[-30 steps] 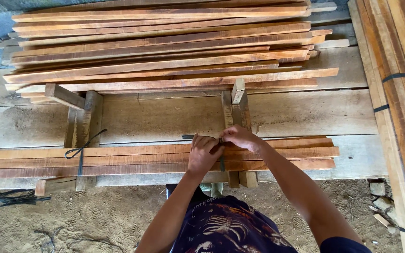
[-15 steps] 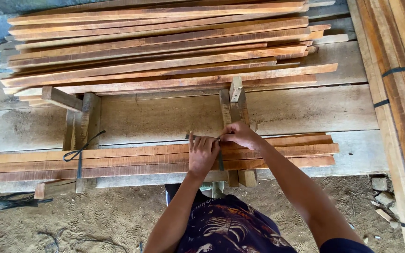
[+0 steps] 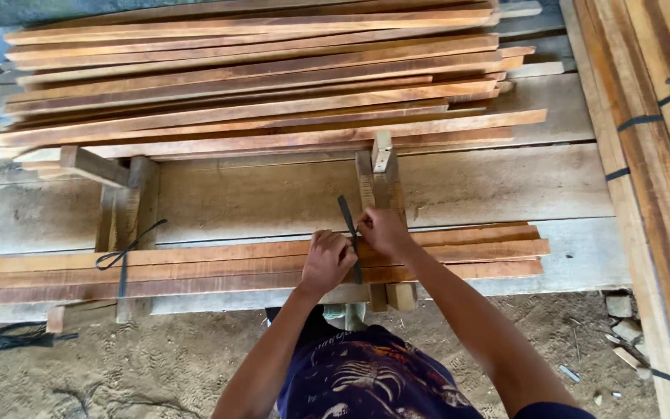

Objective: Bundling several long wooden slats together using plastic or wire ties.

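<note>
Both hands meet over a flat bundle of reddish-brown wooden slats [image 3: 195, 268]: left hand [image 3: 327, 260] and right hand [image 3: 381, 230] pinch a dark plastic strap [image 3: 348, 225] between them.

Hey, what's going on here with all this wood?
A person leans over a low bundle of wooden slats, both hands at a dark strap wrapped around it. The left hand and right hand grip the strap where it meets on top. Another strap already binds the bundle's far end. A bigger stack of slats lies behind.
</note>
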